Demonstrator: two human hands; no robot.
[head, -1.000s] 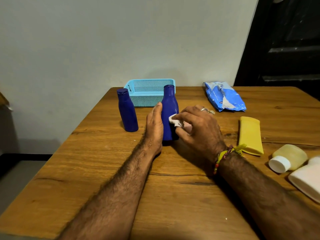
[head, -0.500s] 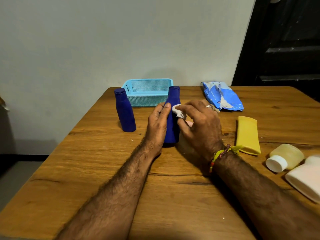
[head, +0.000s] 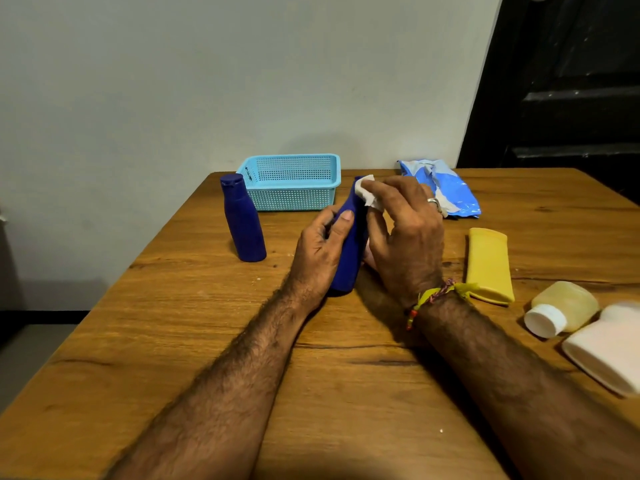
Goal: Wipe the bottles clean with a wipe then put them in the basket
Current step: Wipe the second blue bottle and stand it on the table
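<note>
A dark blue bottle [head: 349, 258] stands upright on the wooden table [head: 207, 341], a little tilted. My left hand [head: 320, 251] grips its body from the left, thumb across the front. My right hand [head: 407, 233] pinches a white wipe [head: 370, 194] against the bottle's neck and cap, which the wipe mostly hides. A second dark blue bottle [head: 243, 218] stands upright to the left, untouched. The light blue perforated basket [head: 292, 183] sits at the table's far edge behind both bottles, with nothing seen inside.
A blue wipe packet [head: 446, 188] lies at the back right. To the right lie a yellow tube [head: 489, 263], a pale yellow bottle with a white cap [head: 562, 308] and a white bottle [head: 609, 348]. The table's left edge drops to the floor.
My right hand has slid the wipe up the bottle from its middle to its neck and cap. My left hand's thumb has wrapped round the bottle's front.
</note>
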